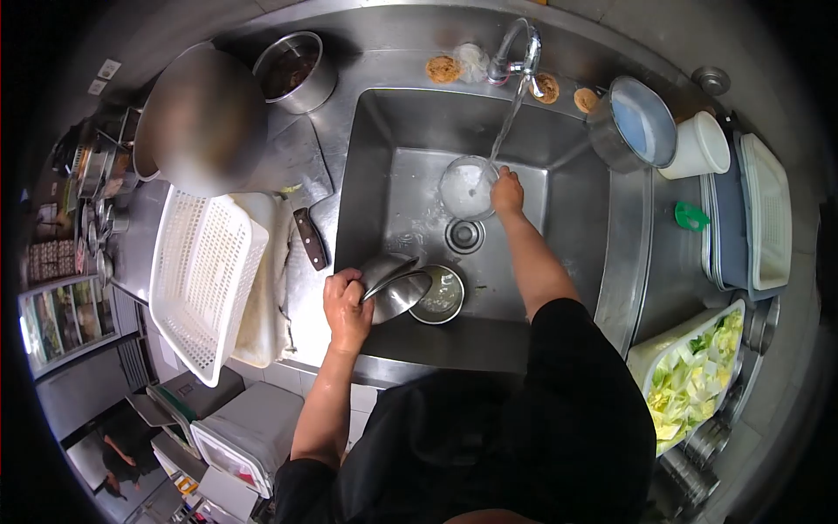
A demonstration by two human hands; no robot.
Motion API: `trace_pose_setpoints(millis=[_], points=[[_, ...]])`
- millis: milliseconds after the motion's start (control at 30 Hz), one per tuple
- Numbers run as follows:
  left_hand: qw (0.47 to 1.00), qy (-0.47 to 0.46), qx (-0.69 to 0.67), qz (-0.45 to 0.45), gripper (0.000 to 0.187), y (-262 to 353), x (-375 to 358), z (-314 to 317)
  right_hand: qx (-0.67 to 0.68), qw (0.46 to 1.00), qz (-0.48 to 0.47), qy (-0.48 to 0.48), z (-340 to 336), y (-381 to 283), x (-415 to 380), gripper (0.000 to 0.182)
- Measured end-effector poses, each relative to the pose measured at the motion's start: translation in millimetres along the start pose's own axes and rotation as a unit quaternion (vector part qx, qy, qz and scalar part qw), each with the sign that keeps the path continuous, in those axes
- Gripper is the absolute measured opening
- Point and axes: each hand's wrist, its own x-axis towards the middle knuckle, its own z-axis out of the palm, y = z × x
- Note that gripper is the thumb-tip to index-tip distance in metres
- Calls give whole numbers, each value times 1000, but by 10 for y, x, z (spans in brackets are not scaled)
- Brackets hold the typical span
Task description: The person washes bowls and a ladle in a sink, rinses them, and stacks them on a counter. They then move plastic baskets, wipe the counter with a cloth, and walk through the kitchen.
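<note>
My right hand (506, 190) grips the rim of a round bowl (467, 194) in the sink (524, 327). Water from the faucet (530, 54) runs down into that bowl. My left hand (347, 307) is closed on the edges of metal bowls (393, 295), at least two, tilted over the sink's left front side. Just under them, a small metal bowl (441, 301) with liquid in it rests on the sink floor. The drain (464, 235) lies between the two hands.
Left of the sink lie a cleaver (310, 237) and a white perforated basket (205, 271). A metal pot (301, 74) stands behind them. Scrubbers (443, 69) line the back ledge. At right are a metal pot (633, 127), stacked trays (768, 214) and a bin of cut lettuce (690, 384).
</note>
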Motion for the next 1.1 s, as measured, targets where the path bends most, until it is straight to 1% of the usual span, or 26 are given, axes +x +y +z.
trace_pose_setpoints(millis=[67, 200, 300, 367, 467, 500, 600, 733, 833, 900, 967, 1000, 1067, 1100], points=[[1000, 9, -7, -1, 24, 31, -19, -40, -30, 999, -30, -33, 3, 13, 24, 28], [1000, 19, 1, -11, 25, 41, -120, -74, -34, 997, -65, -14, 32, 69, 59, 26], [999, 7, 8, -33, 26, 44, -190, -86, -5, 998, -61, 1, 39, 82, 101, 25], [999, 5, 6, -39, 25, 53, -208, -88, 3, 1000, -3, -3, 40, 70, 126, 25], [999, -8, 4, -51, 25, 73, -216, -100, 14, 1000, 14, 9, 16, 73, 129, 27], [999, -6, 5, -46, 25, 73, -213, -91, 21, 999, 13, 37, 23, 65, 124, 27], [999, -18, 6, -46, 26, 90, -198, -89, 17, 999, 31, 26, 42, 32, 146, 27], [1000, -3, -3, -23, 27, 109, -133, -50, 7, 999, 19, 46, 48, 37, 146, 24], [1000, -1, -3, -19, 27, 125, -109, -21, -12, 998, 35, 54, 71, 103, 160, 24], [1000, -2, -1, -20, 27, 122, -119, -17, -20, 998, 39, 54, 77, 107, 142, 24], [999, -20, -9, -40, 26, 120, -134, -22, 1, 997, 71, 32, 63, 67, 141, 25], [999, -18, -5, -43, 26, 117, -135, -33, 4, 997, 68, 29, 70, 0, 135, 25], [999, -23, -2, -39, 26, 129, -130, -18, -18, 999, 24, 9, 39, -62, 116, 27], [999, -27, -4, -43, 26, 132, -129, -19, -20, 999, 26, 8, 27, -94, 104, 27]])
